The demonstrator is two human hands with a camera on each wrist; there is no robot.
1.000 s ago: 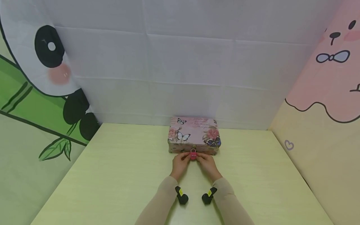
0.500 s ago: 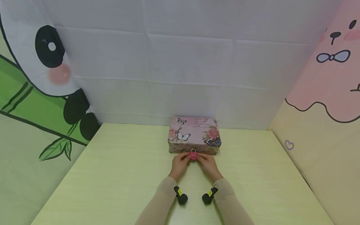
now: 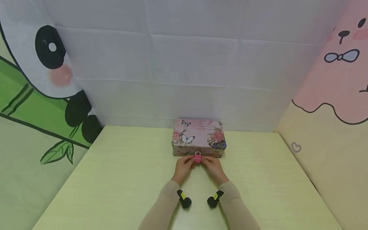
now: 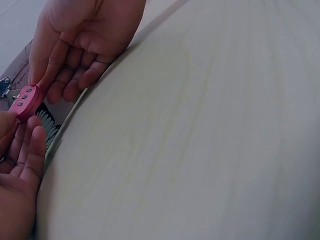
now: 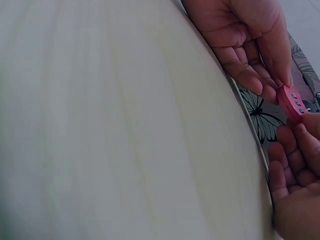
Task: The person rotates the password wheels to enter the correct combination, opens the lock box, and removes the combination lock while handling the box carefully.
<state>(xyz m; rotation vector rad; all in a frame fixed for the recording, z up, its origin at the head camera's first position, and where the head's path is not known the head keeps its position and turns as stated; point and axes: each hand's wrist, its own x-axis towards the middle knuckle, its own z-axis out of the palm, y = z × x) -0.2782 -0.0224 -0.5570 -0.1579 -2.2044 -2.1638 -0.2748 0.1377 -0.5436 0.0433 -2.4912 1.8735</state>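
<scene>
Leftward, broad room across the surface [image 3: 115, 179] to its slanted edge. Toward the back, pinching with the left grip [image 3: 183, 166] the left edge of the lock [image 3: 198, 158], close against the front of the box [image 3: 198, 127]; with the right grip [image 3: 214, 168], pinching its right edge. Farther right, similar room up to the wall [image 3: 330, 153].

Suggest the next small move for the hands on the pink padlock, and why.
Probably steady the padlock with the left hand and let the right hand try turning one of its dials: both hands pinch the padlock's sides, the dials are uncovered, and the box is closed. I can't tell whether the padlock is locked.
</scene>
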